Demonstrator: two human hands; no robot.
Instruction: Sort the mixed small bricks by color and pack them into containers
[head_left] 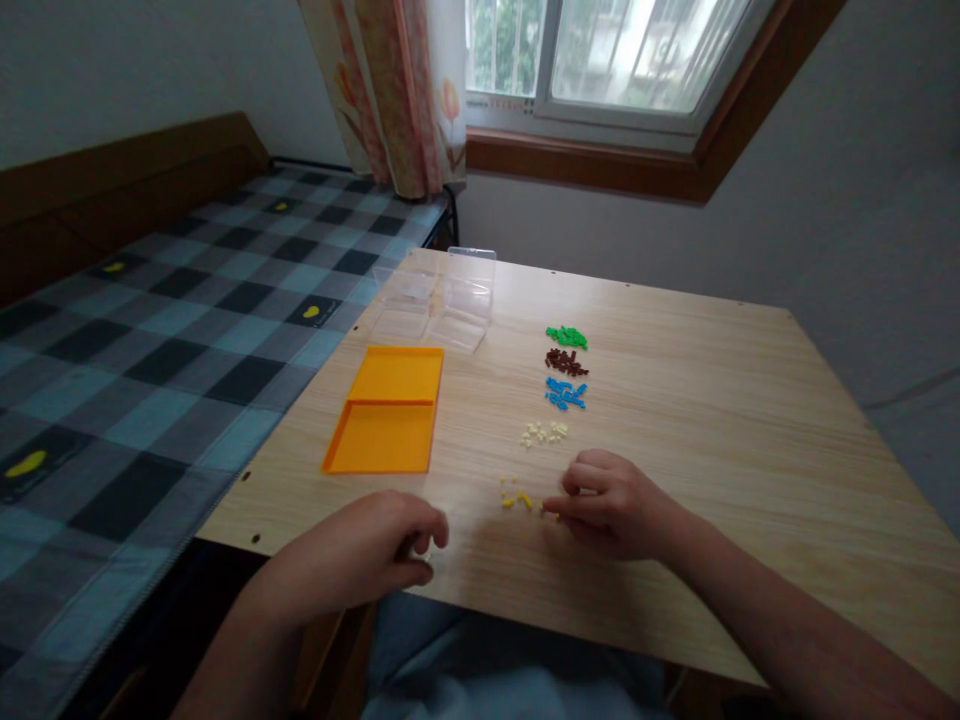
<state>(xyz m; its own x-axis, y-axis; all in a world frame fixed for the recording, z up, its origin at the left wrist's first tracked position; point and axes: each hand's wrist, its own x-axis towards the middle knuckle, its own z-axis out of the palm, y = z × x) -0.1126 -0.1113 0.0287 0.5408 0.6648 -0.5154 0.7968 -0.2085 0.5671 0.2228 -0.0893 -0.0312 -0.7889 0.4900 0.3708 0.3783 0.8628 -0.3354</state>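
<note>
Near the front edge of the table, the right hand stretches its index finger down to the small yellow pieces, its other fingers folded in, perhaps so that one fingertip can pick among bits this tiny; whether it grips one is too small to tell. The left hand hangs over the front edge, toward the left corner, fingers curled with a narrow gap to the thumb; something pale may sit inside, but I cannot tell. Beyond the yellow pieces, cream pieces, blue pieces, dark brown pieces and green pieces form a rough line toward the far edge, with gaps that seem meant to keep the colours from mixing. A two-part orange tray lies flat by the left edge, probably so both shallow halves are within the left hand's reach. Open clear plastic boxes stand near the far left corner, seemingly put there to leave the front free.
</note>
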